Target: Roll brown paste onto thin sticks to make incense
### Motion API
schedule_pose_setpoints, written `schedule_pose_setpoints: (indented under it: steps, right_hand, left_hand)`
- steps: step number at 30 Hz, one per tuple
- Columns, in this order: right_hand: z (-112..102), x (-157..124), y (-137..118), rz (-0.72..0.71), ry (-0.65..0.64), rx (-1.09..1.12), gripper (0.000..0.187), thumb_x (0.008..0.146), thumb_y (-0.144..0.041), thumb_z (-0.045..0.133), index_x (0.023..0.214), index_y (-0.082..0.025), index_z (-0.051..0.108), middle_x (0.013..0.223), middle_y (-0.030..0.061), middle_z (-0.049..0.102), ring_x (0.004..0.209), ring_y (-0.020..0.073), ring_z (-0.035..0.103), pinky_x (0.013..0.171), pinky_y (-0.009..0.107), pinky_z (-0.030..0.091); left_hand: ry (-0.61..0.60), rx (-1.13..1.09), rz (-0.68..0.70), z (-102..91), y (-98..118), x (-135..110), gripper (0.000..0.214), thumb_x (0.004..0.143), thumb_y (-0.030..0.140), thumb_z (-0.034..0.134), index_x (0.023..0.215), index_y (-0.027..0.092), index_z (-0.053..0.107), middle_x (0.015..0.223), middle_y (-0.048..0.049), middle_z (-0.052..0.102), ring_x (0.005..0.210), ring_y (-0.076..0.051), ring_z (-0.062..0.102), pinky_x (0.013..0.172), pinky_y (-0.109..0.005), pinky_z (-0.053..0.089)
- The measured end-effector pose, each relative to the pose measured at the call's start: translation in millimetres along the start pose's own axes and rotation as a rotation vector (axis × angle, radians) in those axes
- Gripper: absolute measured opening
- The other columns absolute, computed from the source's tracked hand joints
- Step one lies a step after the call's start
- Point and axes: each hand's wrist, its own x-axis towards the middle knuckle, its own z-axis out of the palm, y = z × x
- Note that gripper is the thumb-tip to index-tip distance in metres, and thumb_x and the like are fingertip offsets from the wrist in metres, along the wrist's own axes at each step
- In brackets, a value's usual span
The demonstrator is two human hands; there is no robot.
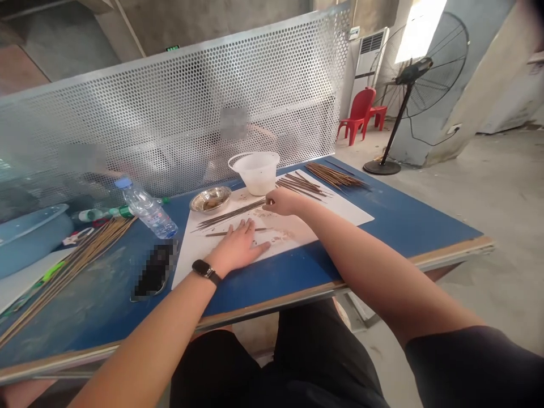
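My left hand (241, 246), a dark watch on its wrist, lies flat with fingers spread on a white sheet (357, 218). Under its fingers passes a single brown stick (216, 233), partly hidden. My right hand (281, 201) is closed at the right end of a row of thin brown sticks (233, 214) that look like incense sticks; its fingertips are partly hidden. Brown crumbs (283, 233) dot the sheet between the hands. Just beyond the right hand stand a white plastic bucket (257, 173) and more brown sticks (304, 186). A metal bowl (210, 200) holds a brown lump.
A perforated metal screen (191, 107) borders the blue table's (425, 221) far side. Leftward are a water bottle (147, 207), a phone (155, 269), long thin sticks (80, 255) and a blue basin (32, 232). Another stick bundle (335, 177) lies back right. A fan (410, 85) stands beyond.
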Motion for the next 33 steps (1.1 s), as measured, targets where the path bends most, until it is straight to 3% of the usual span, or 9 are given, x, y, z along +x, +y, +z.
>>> schedule_pose_setpoints:
  steps: [5, 10, 12, 18, 21, 25, 29, 33]
  right_hand:
    - [-0.3, -0.7, -6.6, -0.024, -0.038, -0.01, 0.032, 0.104, -0.04, 0.06, 0.11, -0.014, 0.077, 0.112, 0.0127, 0.078, 0.095, 0.0229, 0.067, 0.07, 0.03, 0.042]
    - [2.4, -1.8, -11.2, -0.056, -0.057, 0.032, 0.032, 0.105, -0.041, 0.058, 0.111, -0.015, 0.075, 0.118, 0.0137, 0.077, 0.098, 0.0236, 0.067, 0.071, 0.03, 0.044]
    - [3.7, -1.7, -12.1, -0.075, -0.066, 0.036, 0.031, 0.104, -0.041, 0.059, 0.111, -0.015, 0.075, 0.119, 0.0139, 0.077, 0.1, 0.0245, 0.068, 0.072, 0.03, 0.045]
    - [3.5, -3.4, -15.0, -0.052, -0.1, 0.028, 0.03, 0.103, -0.04, 0.062, 0.113, -0.016, 0.076, 0.122, 0.0136, 0.077, 0.103, 0.0257, 0.069, 0.075, 0.031, 0.047]
    - [1.5, -5.2, -16.0, -0.048, -0.105, 0.024, 0.029, 0.103, -0.039, 0.062, 0.112, -0.016, 0.076, 0.121, 0.0138, 0.077, 0.104, 0.0253, 0.069, 0.076, 0.03, 0.047]
    - [1.3, -5.2, -15.9, -0.066, -0.082, 0.023, 0.029, 0.104, -0.04, 0.061, 0.113, -0.016, 0.076, 0.12, 0.0138, 0.077, 0.105, 0.0254, 0.07, 0.077, 0.03, 0.047]
    - [3.8, -2.5, -17.0, -0.067, -0.102, 0.025, 0.031, 0.104, -0.042, 0.061, 0.114, -0.016, 0.076, 0.121, 0.0144, 0.077, 0.104, 0.0264, 0.07, 0.075, 0.031, 0.047]
    - [5.8, -1.3, -19.2, -0.082, -0.123, 0.029, 0.033, 0.103, -0.042, 0.061, 0.115, -0.016, 0.076, 0.122, 0.0144, 0.077, 0.104, 0.0262, 0.07, 0.074, 0.031, 0.047]
  left_hand:
    - [0.05, 0.016, 0.016, 8.2, 4.6, -30.4, 0.1, 0.102, 0.075, 0.033, 0.168, 0.0, 0.028, 0.175, -0.0219, 0.02, 0.163, -0.039, 0.021, 0.132, -0.055, 0.02]
    - [0.059, -0.019, -0.014, 14.7, 10.5, -67.4, 0.102, 0.099, 0.08, 0.033, 0.17, 0.007, 0.03, 0.175, -0.0183, 0.026, 0.16, -0.041, 0.031, 0.127, -0.054, 0.034]
    - [0.058, -0.027, -0.014, 14.6, 8.4, -63.9, 0.102, 0.1, 0.079, 0.032, 0.17, 0.006, 0.028, 0.175, -0.0183, 0.024, 0.161, -0.04, 0.029, 0.128, -0.053, 0.032]
    - [0.021, -0.034, -0.025, 6.5, -8.0, -11.8, 0.098, 0.102, 0.074, 0.029, 0.17, 0.004, 0.023, 0.176, -0.021, 0.014, 0.165, -0.038, 0.016, 0.131, -0.059, 0.017]
    - [-0.003, -0.001, -0.055, 4.3, -9.5, -1.9, 0.102, 0.101, 0.073, 0.031, 0.17, -0.001, 0.018, 0.176, -0.023, 0.009, 0.165, -0.038, 0.012, 0.131, -0.06, 0.015]
    - [0.03, 0.056, -0.043, 7.9, -0.9, -27.2, 0.103, 0.102, 0.075, 0.028, 0.168, -0.004, 0.025, 0.175, -0.0248, 0.02, 0.164, -0.038, 0.02, 0.132, -0.056, 0.016]
    - [0.062, 0.021, -0.049, 10.0, 8.6, -64.2, 0.102, 0.1, 0.078, 0.033, 0.167, 0.001, 0.033, 0.172, -0.0234, 0.03, 0.16, -0.041, 0.031, 0.13, -0.054, 0.027]
    - [0.089, -0.002, -0.046, 10.7, 5.7, -68.2, 0.096, 0.101, 0.076, 0.037, 0.167, 0.006, 0.036, 0.172, -0.0212, 0.033, 0.159, -0.041, 0.034, 0.128, -0.054, 0.031]
